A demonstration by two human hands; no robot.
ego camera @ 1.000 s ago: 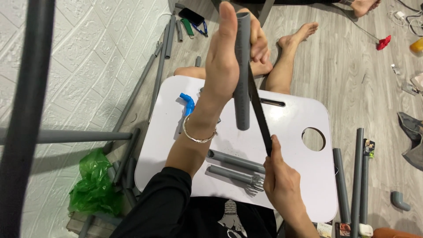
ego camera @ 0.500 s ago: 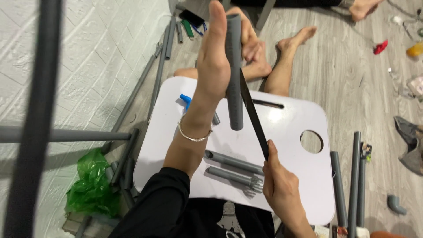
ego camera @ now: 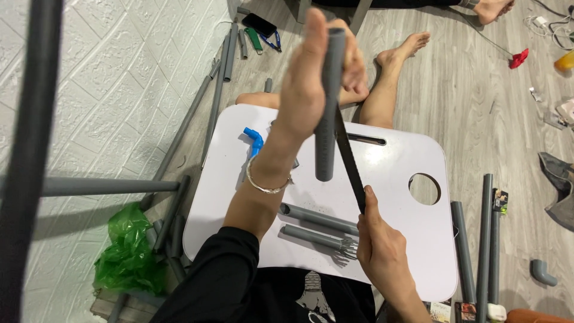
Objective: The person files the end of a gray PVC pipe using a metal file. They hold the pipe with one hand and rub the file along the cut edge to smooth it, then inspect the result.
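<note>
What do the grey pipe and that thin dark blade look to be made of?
Grey pipe in the left hand: probably plastic, going by its matt, even grey and open hollow end. Dark blade in the right hand: likely metal, being thin, flat and straight, though dull.

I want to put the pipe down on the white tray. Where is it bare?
Bare: the white tray right of the two short pipes, below the round hole, and its left edge below the blue elbow. Crowded: the tray's middle, under the left hand and right hand.

bright even indoor light | soft shadows | sharp, edges slightly stretched
</note>
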